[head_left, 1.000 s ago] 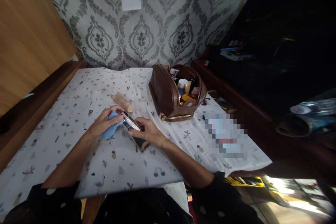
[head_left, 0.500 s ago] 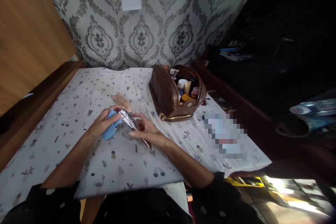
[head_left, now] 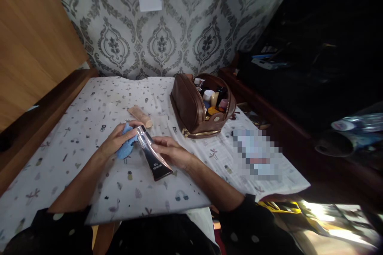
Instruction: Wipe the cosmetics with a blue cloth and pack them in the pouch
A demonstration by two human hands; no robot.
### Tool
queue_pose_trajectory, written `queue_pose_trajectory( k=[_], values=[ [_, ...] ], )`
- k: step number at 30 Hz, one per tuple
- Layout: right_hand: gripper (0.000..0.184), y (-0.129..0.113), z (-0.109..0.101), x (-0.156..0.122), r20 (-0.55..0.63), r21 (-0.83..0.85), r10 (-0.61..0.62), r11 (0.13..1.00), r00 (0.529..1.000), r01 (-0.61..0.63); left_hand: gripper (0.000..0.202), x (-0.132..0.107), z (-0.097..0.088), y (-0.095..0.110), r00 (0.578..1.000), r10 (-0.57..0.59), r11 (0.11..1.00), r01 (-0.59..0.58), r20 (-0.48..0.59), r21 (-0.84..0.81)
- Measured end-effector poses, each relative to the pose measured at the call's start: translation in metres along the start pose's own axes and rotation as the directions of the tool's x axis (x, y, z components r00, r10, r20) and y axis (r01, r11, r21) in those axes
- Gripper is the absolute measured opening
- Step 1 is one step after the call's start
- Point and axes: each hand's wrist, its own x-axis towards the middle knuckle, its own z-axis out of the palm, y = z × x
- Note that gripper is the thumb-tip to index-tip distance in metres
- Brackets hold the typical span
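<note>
Ideally, the left hand (head_left: 117,140) clutching the blue cloth (head_left: 125,150) should lightly rub the black squeeze tube (head_left: 154,162) gripped by the right hand (head_left: 174,152).

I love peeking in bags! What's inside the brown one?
Inside the brown bag, you can see a white lid, a beige tube, something orange and something pink. Whatever lies deeper is covered by those things and the bag's sides.

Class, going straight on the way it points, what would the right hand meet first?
The dark tube, which the right hand holds; past it, probably the cloth, though depth is unclear.
</note>
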Motion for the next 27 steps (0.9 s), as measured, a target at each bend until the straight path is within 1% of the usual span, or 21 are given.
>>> queue_pose_trajectory(
  k=[3,8,10,11,13,15,18,21,23,27],
  values=[
    [0.049,0.002,-0.002,0.002,0.012,0.043,-0.04,0.998,0.999,0.039,0.047,-0.001,0.0,-0.002,1.0,-0.014,1.0,0.013,-0.014,-0.021],
    [0.053,0.006,-0.005,0.005,0.007,0.089,-0.014,0.996,1.0,0.013,0.051,0.0,0.0,-0.009,0.999,-0.048,0.998,0.047,-0.023,-0.033],
    [0.053,0.006,-0.005,0.006,-0.016,0.113,-0.013,0.994,1.0,0.015,0.052,0.001,0.003,-0.009,0.998,-0.052,0.998,0.05,-0.04,-0.042],
    [0.054,0.006,-0.006,0.006,-0.034,0.128,-0.015,0.992,0.999,0.019,0.053,0.001,0.004,-0.008,0.998,-0.036,0.999,0.034,-0.059,-0.035],
    [0.057,0.007,-0.006,0.007,-0.069,0.16,-0.023,0.987,0.997,0.034,0.056,0.002,0.009,-0.004,0.995,0.037,0.999,-0.037,-0.097,0.005],
    [0.058,0.007,-0.007,0.008,-0.086,0.179,-0.031,0.983,0.996,0.046,0.056,0.001,0.013,0.0,0.988,0.107,0.993,-0.101,-0.109,0.058],
    [0.06,0.009,-0.006,0.009,-0.051,0.161,-0.03,0.986,0.998,0.038,0.051,0.0,0.018,0.002,0.987,0.124,0.987,-0.111,-0.104,0.12],
    [0.063,0.009,-0.004,0.008,-0.002,0.08,0.017,0.997,1.0,-0.017,0.045,-0.002,0.022,-0.002,0.988,0.104,0.981,-0.083,-0.116,0.173],
    [0.061,0.009,-0.001,0.008,-0.018,0.043,0.028,0.999,0.999,-0.027,0.046,-0.002,0.024,-0.005,0.985,0.098,0.978,-0.069,-0.142,0.196],
    [0.054,0.007,0.002,0.007,-0.072,0.04,0.021,0.999,0.997,-0.018,0.052,-0.002,0.03,-0.006,0.974,0.121,0.972,-0.076,-0.194,0.223]
  ],
)
